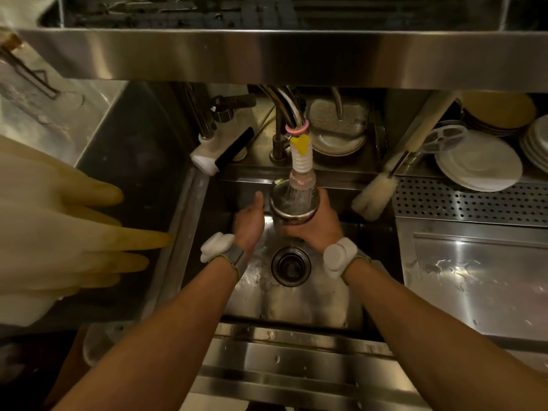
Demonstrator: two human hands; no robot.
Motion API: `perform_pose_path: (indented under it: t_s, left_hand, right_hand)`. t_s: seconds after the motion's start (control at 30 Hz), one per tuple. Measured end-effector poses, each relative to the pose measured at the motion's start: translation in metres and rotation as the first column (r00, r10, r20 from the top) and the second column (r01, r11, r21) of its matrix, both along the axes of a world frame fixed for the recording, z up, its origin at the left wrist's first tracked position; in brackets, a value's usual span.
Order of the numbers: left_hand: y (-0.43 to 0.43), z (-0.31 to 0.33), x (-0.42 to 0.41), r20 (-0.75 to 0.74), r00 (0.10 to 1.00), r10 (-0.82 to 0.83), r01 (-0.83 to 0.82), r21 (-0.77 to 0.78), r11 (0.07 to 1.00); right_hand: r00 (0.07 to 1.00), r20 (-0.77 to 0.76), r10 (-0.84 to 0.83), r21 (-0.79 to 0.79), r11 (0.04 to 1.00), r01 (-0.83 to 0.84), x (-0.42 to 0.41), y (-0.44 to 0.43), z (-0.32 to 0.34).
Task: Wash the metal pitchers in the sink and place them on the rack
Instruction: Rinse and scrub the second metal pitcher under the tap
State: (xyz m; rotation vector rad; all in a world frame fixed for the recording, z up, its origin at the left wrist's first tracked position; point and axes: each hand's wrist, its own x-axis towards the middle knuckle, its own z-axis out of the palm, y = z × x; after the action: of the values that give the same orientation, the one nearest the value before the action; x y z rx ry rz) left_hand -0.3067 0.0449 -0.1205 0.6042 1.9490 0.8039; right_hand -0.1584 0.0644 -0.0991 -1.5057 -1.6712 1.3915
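Note:
A small metal pitcher [292,207] is held mouth-up over the steel sink [296,301], right under the spray head of the tap [301,170], and water streams into it. My right hand [318,225] wraps around its right side and bottom. My left hand [249,222] is just left of the pitcher, thumb raised, fingers loosely curled; whether it touches the pitcher is unclear. The rack [267,13] runs overhead along the top of the view. Both wrists carry white bands.
Pale rubber gloves [59,232] hang close at the left. A white bottle brush [372,197] leans at the sink's right rim. Stacked plates [477,164] and a perforated drain tray [474,203] lie to the right; a bowl [338,140] sits behind the tap. The drain [290,265] is below.

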Motion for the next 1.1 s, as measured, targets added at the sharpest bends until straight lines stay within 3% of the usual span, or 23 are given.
perform_pose_path:
  t_s: [0.13,0.3,0.5,0.67,0.87,1.03,1.1]
  left_hand:
    - [0.003,-0.002,-0.004,0.009,0.998,0.061,-0.061,0.018,0.998]
    - [0.002,-0.003,-0.008,-0.007,0.999,0.048,-0.048,0.009,0.999]
    - [0.006,0.000,-0.008,-0.010,1.000,0.028,-0.028,-0.008,1.000]
    - [0.002,0.000,-0.006,0.001,0.999,0.043,-0.043,0.030,0.999]
    - [0.002,0.004,-0.009,0.008,1.000,0.028,-0.028,0.017,0.999]
    - [0.000,0.007,-0.004,0.015,1.000,0.012,-0.013,0.044,0.999]
    - [-0.001,0.007,-0.004,0.017,1.000,0.015,-0.015,0.037,0.999]
  right_hand:
    - [0.999,0.001,0.053,0.051,0.997,-0.053,0.003,-0.012,-0.008]
    - [0.998,-0.019,-0.052,0.053,0.997,0.053,0.012,-0.001,-0.006]
    - [1.000,0.006,0.029,0.071,0.997,-0.029,0.004,-0.007,-0.007]
    - [0.996,-0.004,-0.084,0.072,0.994,0.084,0.018,0.003,-0.006]
    - [0.999,0.004,0.039,0.078,0.996,-0.039,0.004,-0.006,-0.005]
    - [0.998,0.016,-0.066,0.069,0.996,0.065,0.024,0.001,-0.003]
    - [0.999,0.002,-0.036,0.064,0.997,0.036,0.011,0.005,0.004]
